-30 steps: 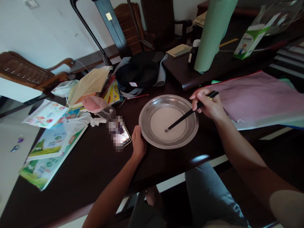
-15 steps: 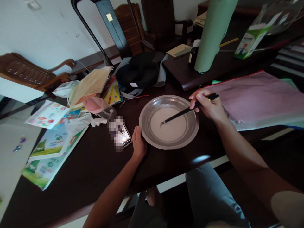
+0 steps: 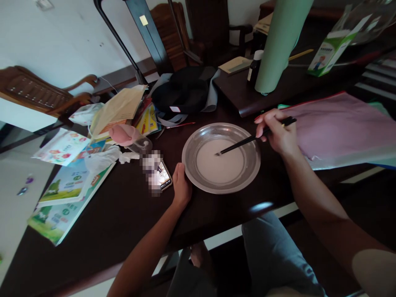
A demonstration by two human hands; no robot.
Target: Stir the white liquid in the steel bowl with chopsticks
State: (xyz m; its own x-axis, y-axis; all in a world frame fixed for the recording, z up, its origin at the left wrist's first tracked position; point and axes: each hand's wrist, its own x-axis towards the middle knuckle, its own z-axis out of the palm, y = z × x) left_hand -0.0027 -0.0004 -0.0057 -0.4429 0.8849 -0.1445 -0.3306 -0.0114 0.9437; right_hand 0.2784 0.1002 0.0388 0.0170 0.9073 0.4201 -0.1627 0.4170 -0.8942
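Head view: the right hand [image 3: 278, 134] is closed around a pair of black chopsticks [image 3: 247, 142], its fingers [image 3: 266, 119] pinching the upper end just beyond the right rim of a round, shallow metal dish [image 3: 252, 167]. The chopsticks slant down and to the left from the fingers, and their tips sit in the pale whitish liquid [image 3: 221, 167] that covers the bottom of the dish, near the upper middle of the pool. The dish rests on the dark brown wooden surface [image 3: 123, 210], close to its near edge.

The left hand [image 3: 181, 185] lies on the surface at the dish's lower left rim, fingers curled loosely with the thumb side touching or just beside the metal edge; it grips nothing.

Just left of that hand lies a smartphone [image 3: 162, 177] with a lit screen. Farther left are colourful picture books [image 3: 66, 194] and crumpled white tissue [image 3: 103, 159]. Behind the dish sits a black cloth bag [image 3: 185, 90], and to the right a pink zippered folder [image 3: 337, 126]. A tall pale green cylinder [image 3: 278, 45] stands on a raised dark board behind.
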